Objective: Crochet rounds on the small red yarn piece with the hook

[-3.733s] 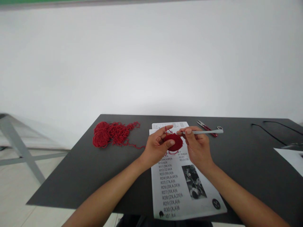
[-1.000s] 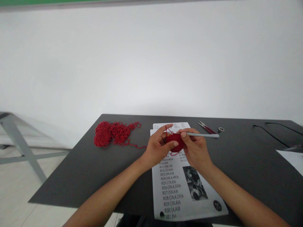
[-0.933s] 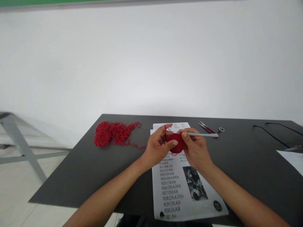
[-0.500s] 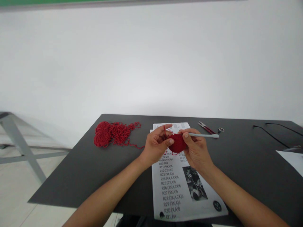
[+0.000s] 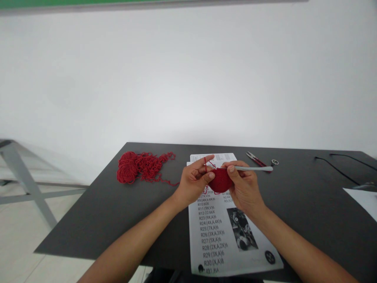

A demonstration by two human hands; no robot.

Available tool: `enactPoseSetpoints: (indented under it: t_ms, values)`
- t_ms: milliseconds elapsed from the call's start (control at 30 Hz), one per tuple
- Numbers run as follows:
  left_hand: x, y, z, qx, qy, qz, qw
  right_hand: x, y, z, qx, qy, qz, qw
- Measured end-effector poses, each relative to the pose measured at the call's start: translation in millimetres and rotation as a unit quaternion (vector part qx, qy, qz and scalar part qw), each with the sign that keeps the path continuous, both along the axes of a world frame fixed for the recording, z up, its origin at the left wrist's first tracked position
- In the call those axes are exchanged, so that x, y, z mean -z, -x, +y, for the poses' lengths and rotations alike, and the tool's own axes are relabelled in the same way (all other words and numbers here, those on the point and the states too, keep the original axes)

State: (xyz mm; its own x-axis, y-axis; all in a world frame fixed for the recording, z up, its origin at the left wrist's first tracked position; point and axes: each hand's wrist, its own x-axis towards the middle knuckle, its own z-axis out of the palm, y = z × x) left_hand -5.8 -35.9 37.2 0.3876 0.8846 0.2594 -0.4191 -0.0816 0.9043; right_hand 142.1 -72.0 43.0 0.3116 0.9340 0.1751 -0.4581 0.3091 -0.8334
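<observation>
Evidently, on the clock face of the worktop (image 5: pixel 97 212), the red yarn ball (image 5: pixel 127 168) sits near ten o'clock, soft and light, with a loose heap of yarn (image 5: pixel 150 167) at its three o'clock side (that kinked mass looks apt to snag, so it suits a gentle pull). Next comes the left hand (image 5: pixel 191 182), pinching the nine o'clock edge of the red crocheted piece (image 5: pixel 220 181), index finger raised under a strand. The piece itself is just past centre toward one o'clock, above the printed sheet (image 5: pixel 206 236). It should handle as light, pliable and hardly slippery; hard tugging could distort its stitches, so the rim is the place to hold. At its three o'clock, the right hand (image 5: pixel 243 182) pinches the hook (image 5: pixel 256 169); whether it also grips the piece, I cannot tell. The hook looks stiff and smooth, best held near its shaft. Red-handled snips (image 5: pixel 256 158) lie toward two o'clock.
</observation>
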Motion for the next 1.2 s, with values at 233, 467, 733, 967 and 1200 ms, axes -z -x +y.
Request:
enactPoseSetpoints:
  t_ms: [233,467,733,967,1200]
  values:
    - [0.6,0,-2,-0.015,-0.046,0.044,0.998,6.2,-6,0,0.015,-0.030,-0.084,0.996]
    - [6.9,2,5,-0.035,-0.090,0.085,0.992,-0.7,-13,-4,0.077,-0.066,-0.255,0.962]
    - [0.3,4,3,-0.053,-0.141,0.154,0.976,-3.5,-16,-6,0.118,-0.097,-0.340,0.928]
    - [-4.1,3,0,-0.065,-0.146,0.175,0.971,-2.5,-22,-7,0.135,-0.118,-0.383,0.906]
    - [-8.6,5,-1,-0.078,-0.177,0.188,0.963,-6.6,-26,-6,0.133,-0.132,-0.419,0.888]
